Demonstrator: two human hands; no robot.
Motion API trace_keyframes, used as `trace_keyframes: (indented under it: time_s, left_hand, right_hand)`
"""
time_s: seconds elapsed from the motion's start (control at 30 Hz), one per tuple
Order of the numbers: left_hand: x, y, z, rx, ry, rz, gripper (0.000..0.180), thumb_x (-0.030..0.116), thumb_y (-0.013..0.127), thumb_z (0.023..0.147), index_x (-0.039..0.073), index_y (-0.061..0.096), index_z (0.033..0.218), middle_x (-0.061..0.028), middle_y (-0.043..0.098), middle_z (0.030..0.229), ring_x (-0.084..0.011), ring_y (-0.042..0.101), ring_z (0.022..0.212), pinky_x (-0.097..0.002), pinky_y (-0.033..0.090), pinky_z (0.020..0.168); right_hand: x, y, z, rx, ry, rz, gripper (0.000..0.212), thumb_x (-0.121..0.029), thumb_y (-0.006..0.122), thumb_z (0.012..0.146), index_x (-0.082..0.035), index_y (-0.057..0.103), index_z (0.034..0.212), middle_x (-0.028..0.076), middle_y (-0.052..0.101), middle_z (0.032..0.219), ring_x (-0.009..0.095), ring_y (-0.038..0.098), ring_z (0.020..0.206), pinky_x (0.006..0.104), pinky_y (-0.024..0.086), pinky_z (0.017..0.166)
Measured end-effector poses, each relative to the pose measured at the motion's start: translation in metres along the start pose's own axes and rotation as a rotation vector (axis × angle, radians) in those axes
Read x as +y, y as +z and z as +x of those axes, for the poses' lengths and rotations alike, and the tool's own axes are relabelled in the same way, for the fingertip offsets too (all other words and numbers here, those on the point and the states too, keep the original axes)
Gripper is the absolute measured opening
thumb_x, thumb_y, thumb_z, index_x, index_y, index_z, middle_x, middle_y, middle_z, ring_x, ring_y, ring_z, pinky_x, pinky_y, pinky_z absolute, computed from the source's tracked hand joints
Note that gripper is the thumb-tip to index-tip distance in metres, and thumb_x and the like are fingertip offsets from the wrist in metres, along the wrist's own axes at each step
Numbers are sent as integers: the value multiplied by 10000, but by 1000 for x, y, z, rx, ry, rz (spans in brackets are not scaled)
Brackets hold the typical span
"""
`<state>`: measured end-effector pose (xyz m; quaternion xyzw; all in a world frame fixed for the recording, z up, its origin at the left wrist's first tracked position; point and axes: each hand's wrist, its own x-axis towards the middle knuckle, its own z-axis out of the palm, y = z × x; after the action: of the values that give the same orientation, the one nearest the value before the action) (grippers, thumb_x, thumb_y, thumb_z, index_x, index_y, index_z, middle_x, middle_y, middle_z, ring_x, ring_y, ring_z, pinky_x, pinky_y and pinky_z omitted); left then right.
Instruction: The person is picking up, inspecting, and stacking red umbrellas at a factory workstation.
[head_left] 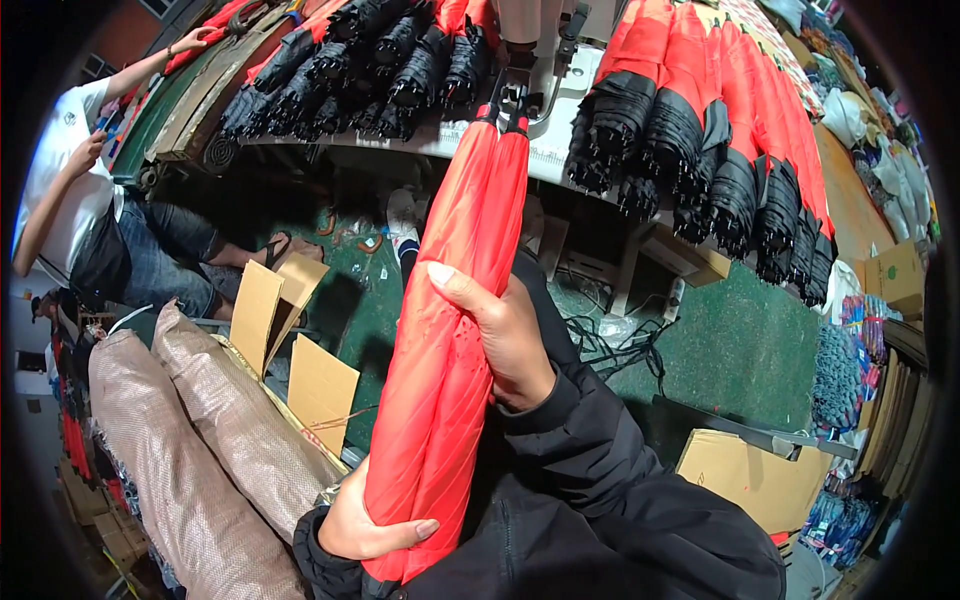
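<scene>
Two folded red umbrellas (425, 390) lie side by side in my grip, slanting from my lap up to a white sewing machine (522, 25). Their black-capped narrow ends are close under the machine's needle area; whether they touch it I cannot tell. My right hand (505, 335) is wrapped round their middle from the right, thumb on top. Lower down, my left hand (375, 520) clasps the wide lower part from the left, its thumb lying across the red cloth. The umbrellas' bottom ends are partly hidden against my dark jacket.
Red umbrellas with black ends are heaped on the machine table, in a left pile (395, 70) and a right pile (690, 130). Long woven sacks (190, 450) and open cardboard (320, 390) stand left. A person in a white shirt (85, 180) sits far left. Black cables (630, 350) lie below.
</scene>
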<state>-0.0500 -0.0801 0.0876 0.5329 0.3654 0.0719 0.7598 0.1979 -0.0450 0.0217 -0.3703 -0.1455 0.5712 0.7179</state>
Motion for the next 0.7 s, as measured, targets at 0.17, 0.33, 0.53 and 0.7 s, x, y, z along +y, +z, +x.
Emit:
trace_keyframes:
  time_s: [0.17, 0.33, 0.53, 0.7]
  left_hand:
    - [6, 2, -2, 11, -56, 29, 924, 69, 872, 800, -59, 342, 1546, -153, 541, 1497, -231, 524, 1377, -401, 391, 1174]
    - [4, 3, -4, -9, -38, 58, 918, 76, 874, 802, -61, 349, 1542, -150, 557, 1480, -226, 535, 1365, -397, 400, 1166]
    - [0, 5, 1, -14, 30, 88, 904, 80, 868, 816, -58, 347, 1542, -145, 559, 1476, -219, 538, 1358, -396, 402, 1163]
    - [-1, 1, -13, -47, -91, 24, 914, 81, 872, 814, -43, 343, 1549, -140, 550, 1483, -219, 534, 1360, -393, 404, 1161]
  right_hand:
    - [-2, 0, -1, -10, 16, 59, 367, -248, 726, 968, -6, 611, 1218, 96, 705, 989, 186, 714, 816, 332, 593, 753]
    - [1, 0, -4, -17, 23, 75, 339, -249, 718, 974, -4, 623, 1189, 107, 711, 976, 191, 717, 805, 334, 594, 742]
    - [0, -4, -2, -25, 25, 24, 321, -257, 706, 986, -5, 630, 1171, 101, 713, 979, 183, 711, 803, 324, 584, 744]
    - [8, 3, -17, 15, -207, -126, 299, -197, 701, 990, -11, 622, 1209, 52, 688, 1033, 127, 666, 881, 300, 545, 807]
